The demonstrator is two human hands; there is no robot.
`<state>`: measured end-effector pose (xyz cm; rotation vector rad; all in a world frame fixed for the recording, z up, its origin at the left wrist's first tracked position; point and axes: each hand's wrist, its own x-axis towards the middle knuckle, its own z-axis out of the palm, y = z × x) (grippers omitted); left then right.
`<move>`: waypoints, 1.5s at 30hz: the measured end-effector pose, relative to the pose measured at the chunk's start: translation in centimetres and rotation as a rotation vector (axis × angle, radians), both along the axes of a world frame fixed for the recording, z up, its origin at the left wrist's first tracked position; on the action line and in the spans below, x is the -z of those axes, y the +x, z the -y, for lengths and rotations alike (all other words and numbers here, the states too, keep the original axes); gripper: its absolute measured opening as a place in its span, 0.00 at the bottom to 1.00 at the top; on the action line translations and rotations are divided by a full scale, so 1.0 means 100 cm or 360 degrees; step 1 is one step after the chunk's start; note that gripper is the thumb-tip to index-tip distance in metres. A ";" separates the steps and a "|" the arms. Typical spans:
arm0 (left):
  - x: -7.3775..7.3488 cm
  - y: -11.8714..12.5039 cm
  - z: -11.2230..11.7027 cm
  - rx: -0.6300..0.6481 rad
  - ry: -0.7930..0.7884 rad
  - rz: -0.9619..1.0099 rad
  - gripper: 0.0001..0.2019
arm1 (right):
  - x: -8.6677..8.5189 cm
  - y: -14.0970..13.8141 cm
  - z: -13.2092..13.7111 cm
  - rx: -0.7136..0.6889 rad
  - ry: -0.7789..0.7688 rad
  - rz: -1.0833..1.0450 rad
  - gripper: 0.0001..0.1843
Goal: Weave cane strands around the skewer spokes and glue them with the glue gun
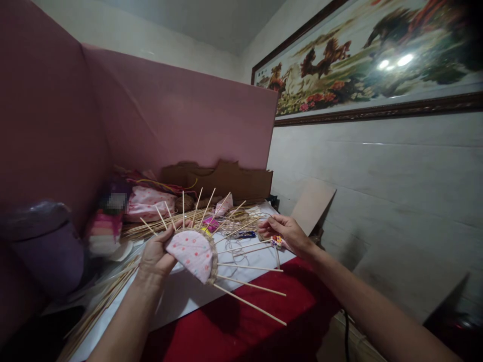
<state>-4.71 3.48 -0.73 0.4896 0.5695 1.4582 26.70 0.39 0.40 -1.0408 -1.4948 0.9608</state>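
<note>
My left hand (158, 254) grips the left edge of a half-round fan frame (192, 254) covered in white cloth with pink-red dots. Thin wooden sticks (251, 279) spread out from its curved edge like rays. Around that curve runs a band of woven twine (214, 256). Off to the right, my right hand (283, 232) is closed in a pinch near the stick tips, with a thin strand of twine (266, 215) at its fingertips. Fingers of the left hand are partly hidden behind the frame.
White paper (177, 296) lies over a red cloth (234, 327). Behind are bundled sticks (139, 231), a ball of twine (184, 203), dotted fabric (149, 201) and torn cardboard (226, 178). A blue-handled tool (247, 235) lies mid-table. A lidded bin (45, 246) stands left.
</note>
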 end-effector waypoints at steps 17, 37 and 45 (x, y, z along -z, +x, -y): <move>-0.005 -0.002 0.003 -0.0006 0.0006 0.0096 0.18 | -0.055 -0.026 -0.004 -0.0124 0.0768 0.0212 0.13; -0.015 -0.003 0.007 -0.0073 0.0081 0.0248 0.18 | -0.106 -0.051 -0.018 -0.0052 0.1298 0.0393 0.09; -0.014 -0.003 0.008 -0.0048 0.0083 0.0212 0.18 | -0.102 -0.045 -0.006 0.0184 0.1299 0.0498 0.10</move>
